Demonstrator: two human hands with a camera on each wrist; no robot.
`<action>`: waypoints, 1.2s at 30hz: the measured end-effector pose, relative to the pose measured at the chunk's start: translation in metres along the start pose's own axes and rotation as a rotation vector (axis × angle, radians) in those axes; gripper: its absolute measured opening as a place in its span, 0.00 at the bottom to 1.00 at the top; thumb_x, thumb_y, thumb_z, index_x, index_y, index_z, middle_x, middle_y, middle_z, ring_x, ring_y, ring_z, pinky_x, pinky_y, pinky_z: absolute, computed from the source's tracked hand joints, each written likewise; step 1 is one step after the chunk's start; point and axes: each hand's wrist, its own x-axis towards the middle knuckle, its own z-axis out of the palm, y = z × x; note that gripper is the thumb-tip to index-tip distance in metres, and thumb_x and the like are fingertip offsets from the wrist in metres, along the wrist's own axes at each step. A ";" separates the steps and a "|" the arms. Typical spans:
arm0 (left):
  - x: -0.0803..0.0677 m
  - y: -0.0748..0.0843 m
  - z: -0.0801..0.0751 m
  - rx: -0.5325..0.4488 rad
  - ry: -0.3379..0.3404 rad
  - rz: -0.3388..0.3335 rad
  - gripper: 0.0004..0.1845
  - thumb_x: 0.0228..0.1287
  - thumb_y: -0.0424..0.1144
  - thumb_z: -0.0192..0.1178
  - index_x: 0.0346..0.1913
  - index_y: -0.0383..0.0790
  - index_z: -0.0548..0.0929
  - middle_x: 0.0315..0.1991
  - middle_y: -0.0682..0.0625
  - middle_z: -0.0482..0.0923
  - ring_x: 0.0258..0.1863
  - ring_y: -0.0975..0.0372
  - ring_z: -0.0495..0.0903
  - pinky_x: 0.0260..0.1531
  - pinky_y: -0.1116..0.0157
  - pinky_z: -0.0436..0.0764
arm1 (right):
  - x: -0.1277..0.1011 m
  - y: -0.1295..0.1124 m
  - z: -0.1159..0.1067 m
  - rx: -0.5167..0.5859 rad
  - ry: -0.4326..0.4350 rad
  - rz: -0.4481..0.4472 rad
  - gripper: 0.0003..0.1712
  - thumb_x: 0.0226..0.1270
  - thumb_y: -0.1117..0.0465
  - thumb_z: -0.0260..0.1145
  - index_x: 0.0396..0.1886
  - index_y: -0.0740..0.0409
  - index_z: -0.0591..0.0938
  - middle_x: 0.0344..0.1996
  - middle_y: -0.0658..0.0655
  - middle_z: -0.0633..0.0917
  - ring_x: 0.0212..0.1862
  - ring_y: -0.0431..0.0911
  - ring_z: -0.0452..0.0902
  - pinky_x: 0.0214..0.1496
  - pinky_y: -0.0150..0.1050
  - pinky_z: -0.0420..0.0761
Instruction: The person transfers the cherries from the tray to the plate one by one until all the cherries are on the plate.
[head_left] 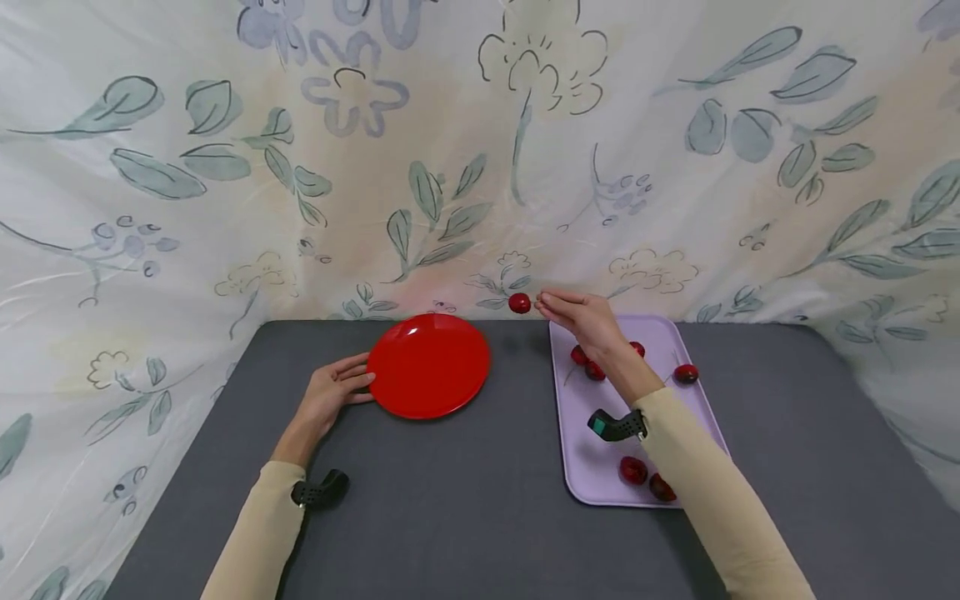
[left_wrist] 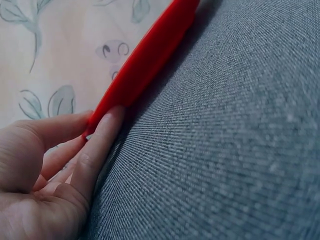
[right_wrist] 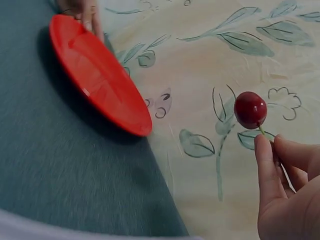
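Over the grey table (head_left: 465,500), right-hand fingers (head_left: 551,307) pinch a cherry (head_left: 519,303).

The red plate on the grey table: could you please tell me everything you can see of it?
The red plate is round, glossy and shallow with a low raised rim, and looks like plastic. Nothing lies on it. It rests flat on the grey table, left of the lilac tray and apart from it. The left hand touches its left edge, fingertips against the rim. The right hand holds a cherry by its stem in the air, beyond the plate's right edge.
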 end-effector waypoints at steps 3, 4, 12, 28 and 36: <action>-0.002 0.000 -0.001 0.002 -0.008 0.007 0.31 0.67 0.34 0.63 0.70 0.32 0.67 0.58 0.40 0.77 0.43 0.64 0.85 0.42 0.62 0.85 | 0.009 0.006 0.011 0.008 0.013 -0.029 0.26 0.67 0.72 0.63 0.63 0.75 0.72 0.38 0.54 0.88 0.42 0.44 0.87 0.59 0.42 0.75; -0.002 0.001 -0.001 0.004 -0.013 0.011 0.31 0.67 0.35 0.63 0.71 0.32 0.66 0.59 0.39 0.76 0.43 0.64 0.85 0.42 0.63 0.85 | 0.011 0.008 0.015 -0.005 0.019 -0.038 0.25 0.67 0.71 0.63 0.63 0.75 0.73 0.38 0.54 0.88 0.41 0.44 0.87 0.57 0.41 0.76; -0.004 0.002 -0.001 0.000 -0.023 0.009 0.31 0.68 0.33 0.62 0.71 0.32 0.66 0.65 0.34 0.70 0.43 0.66 0.84 0.42 0.64 0.85 | 0.017 0.026 0.056 -0.033 -0.001 -0.066 0.21 0.69 0.71 0.62 0.60 0.76 0.76 0.35 0.53 0.87 0.38 0.42 0.87 0.58 0.43 0.78; 0.002 -0.001 0.000 -0.005 -0.014 0.018 0.30 0.67 0.32 0.62 0.70 0.30 0.67 0.61 0.37 0.74 0.43 0.65 0.85 0.42 0.62 0.86 | 0.044 0.083 0.109 0.025 0.053 0.043 0.19 0.68 0.72 0.63 0.57 0.72 0.79 0.51 0.67 0.84 0.42 0.46 0.86 0.46 0.35 0.84; 0.002 -0.002 -0.002 -0.002 0.013 -0.003 0.29 0.68 0.32 0.62 0.70 0.32 0.68 0.62 0.36 0.73 0.43 0.66 0.84 0.41 0.63 0.86 | 0.050 0.110 0.136 -0.144 0.095 0.060 0.16 0.66 0.70 0.66 0.52 0.71 0.83 0.47 0.67 0.86 0.45 0.52 0.86 0.45 0.37 0.85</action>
